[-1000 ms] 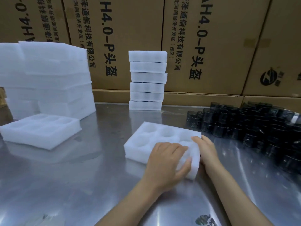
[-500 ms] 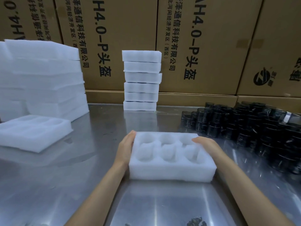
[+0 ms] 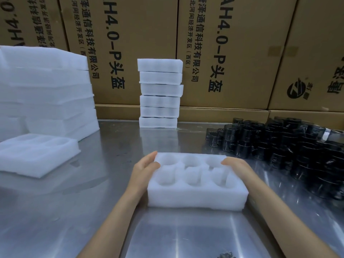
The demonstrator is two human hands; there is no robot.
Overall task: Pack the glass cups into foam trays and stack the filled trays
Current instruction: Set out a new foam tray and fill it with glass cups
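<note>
Head view, one moment, itemised.

Item 1: white rectangular foam tray with six round wells (image 3: 197,194), all wells empty, lying flat on the brushed steel worktop (image 3: 104,183) at near centre, long side toward the viewer.

Item 2: left hand (image 3: 144,169), at the tray's left short edge, fingers along the side wall and thumb curled over the top rim; grip clamped on the tray.

Item 3: right hand (image 3: 235,165), at the tray's far right corner, fingers curled over the top rim; grip likewise clamped on the tray.

Item 4: cluster of dark glass cups (image 3: 290,146), packed close together on the right, reaching the right frame edge; its nearest cups stand near the tray's far right corner, apart from it.

Item 5: narrow stack of six white foam trays (image 3: 160,93), far centre, standing before the brown printed cardboard cartons (image 3: 232,43) that wall the far edge.

Item 6: broad pile of white foam sheets (image 3: 46,94), far left, with a single low white foam tray (image 3: 35,155) lying just in front of it.

Open room: bare steel between the left foam and the held tray, and a strip from the tray to the narrow stack.
</note>
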